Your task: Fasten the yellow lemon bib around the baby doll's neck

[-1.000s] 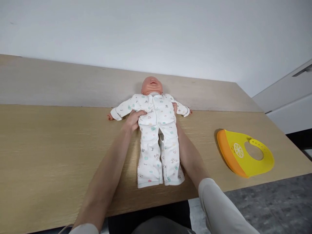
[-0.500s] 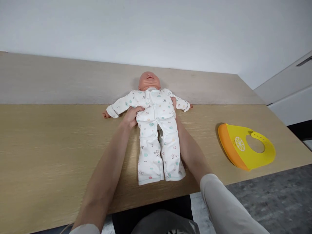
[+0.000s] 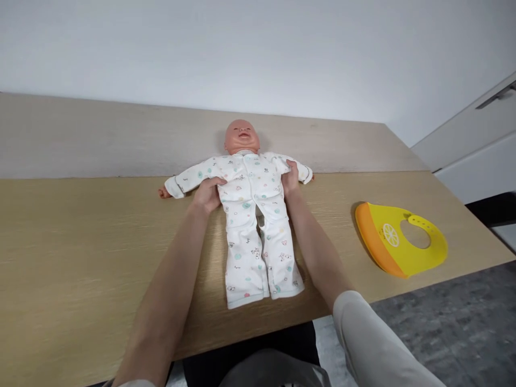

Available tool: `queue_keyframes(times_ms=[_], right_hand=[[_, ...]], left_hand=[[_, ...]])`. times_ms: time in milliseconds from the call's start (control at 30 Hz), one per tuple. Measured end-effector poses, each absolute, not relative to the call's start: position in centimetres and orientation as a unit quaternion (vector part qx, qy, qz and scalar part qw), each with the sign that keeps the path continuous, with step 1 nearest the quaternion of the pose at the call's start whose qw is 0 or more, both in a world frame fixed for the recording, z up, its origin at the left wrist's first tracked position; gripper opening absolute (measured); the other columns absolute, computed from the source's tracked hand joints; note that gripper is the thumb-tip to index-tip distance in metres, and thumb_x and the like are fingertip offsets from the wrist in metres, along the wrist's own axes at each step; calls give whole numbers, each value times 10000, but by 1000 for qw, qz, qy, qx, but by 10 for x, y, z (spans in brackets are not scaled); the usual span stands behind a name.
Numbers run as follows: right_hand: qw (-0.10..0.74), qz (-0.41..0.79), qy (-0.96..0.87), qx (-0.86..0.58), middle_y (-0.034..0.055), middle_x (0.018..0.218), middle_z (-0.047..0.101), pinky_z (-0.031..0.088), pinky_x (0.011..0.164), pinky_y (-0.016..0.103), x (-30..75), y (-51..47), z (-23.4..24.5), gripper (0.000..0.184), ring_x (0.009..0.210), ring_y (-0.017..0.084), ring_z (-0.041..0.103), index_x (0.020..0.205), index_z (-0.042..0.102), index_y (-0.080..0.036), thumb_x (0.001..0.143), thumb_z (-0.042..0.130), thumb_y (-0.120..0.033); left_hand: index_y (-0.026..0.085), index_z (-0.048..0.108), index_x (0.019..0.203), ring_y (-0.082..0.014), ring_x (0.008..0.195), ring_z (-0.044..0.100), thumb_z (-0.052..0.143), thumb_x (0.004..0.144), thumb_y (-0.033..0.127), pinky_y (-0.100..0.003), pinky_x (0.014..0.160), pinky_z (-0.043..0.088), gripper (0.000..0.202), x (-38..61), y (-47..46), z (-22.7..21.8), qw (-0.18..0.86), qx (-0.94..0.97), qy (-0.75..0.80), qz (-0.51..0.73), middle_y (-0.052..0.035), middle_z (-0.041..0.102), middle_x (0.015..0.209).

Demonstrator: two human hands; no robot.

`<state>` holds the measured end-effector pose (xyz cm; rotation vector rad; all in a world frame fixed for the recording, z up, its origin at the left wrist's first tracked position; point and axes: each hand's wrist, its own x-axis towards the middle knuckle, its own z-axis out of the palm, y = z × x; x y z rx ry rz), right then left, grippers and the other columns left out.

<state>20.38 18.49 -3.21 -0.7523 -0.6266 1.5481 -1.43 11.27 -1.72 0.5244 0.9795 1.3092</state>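
A baby doll in a white printed outfit lies on its back on the table, head toward the wall and both arms spread. My left hand grips its side below the armpit, thumb on the chest and the other fingers hidden beneath. On the opposite side my right hand holds the torso under the other arm, with the thumb up near the sleeve. The trouser legs point toward me, close to the table's front edge.
To the right, a yellow bib with an orange pocket and a lemon-slice print lies on the wooden table. Behind the table stands a white wall. A white cabinet is at the far right.
The doll's face shows more now, and its upper body sits slightly further left in view. More of my right hand shows, its thumb raised by the sleeve. Both hands keep their hold.
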Motion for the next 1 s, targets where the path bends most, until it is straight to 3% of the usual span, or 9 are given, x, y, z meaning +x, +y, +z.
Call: queue_keyframes(times_ms=[100, 300, 467, 633, 833, 1000], right_hand=[[632, 690, -260, -240, 36, 987, 690, 483, 996, 355, 224, 188, -40, 305, 1051, 189, 617, 992, 626, -170, 794, 473, -345], [660, 664, -252, -245, 24, 946, 694, 490, 1019, 348, 238, 184, -41, 265, 1108, 192, 610, 949, 618, -218, 763, 508, -371], [629, 696, -244, -246, 23, 934, 693, 529, 952, 319, 239, 181, -39, 255, 1034, 179, 640, 956, 607, -191, 782, 520, -355], [565, 716, -202, -357, 19, 909, 697, 589, 745, 286, 258, 179, -34, 263, 810, 167, 671, 1010, 601, -185, 811, 573, -356], [665, 643, -134, -357, 24, 925, 674, 600, 814, 332, 301, 174, -35, 197, 912, 167, 658, 971, 566, -195, 838, 513, -329], [674, 599, -154, -405, 19, 883, 650, 607, 771, 344, 325, 173, -38, 186, 863, 166, 645, 941, 572, -199, 839, 475, -320]], left_hand=[[156, 654, 802, -234, 854, 645, 634, 527, 106, -323, 807, 509, 281, -16, 115, -19, 665, 240, 392, 589, -23, 689, 781], [198, 538, 677, -162, 629, 585, 549, 610, 144, -273, 677, 517, 88, -28, 121, -23, 676, 165, 357, 623, -16, 578, 627], [195, 575, 847, -187, 852, 654, 598, 687, 233, -278, 813, 539, 166, -35, 122, -23, 647, 118, 344, 671, -59, 643, 822], [182, 565, 867, -199, 921, 656, 601, 706, 245, -303, 859, 550, 177, -39, 122, -24, 616, 76, 353, 700, -87, 635, 907], [219, 530, 882, -194, 974, 652, 556, 704, 186, -319, 877, 562, 183, -54, 122, -22, 564, 33, 359, 743, -67, 622, 955], [244, 491, 862, -171, 977, 654, 538, 713, 213, -287, 870, 556, 159, -64, 125, -24, 550, 25, 371, 748, -43, 608, 934]])
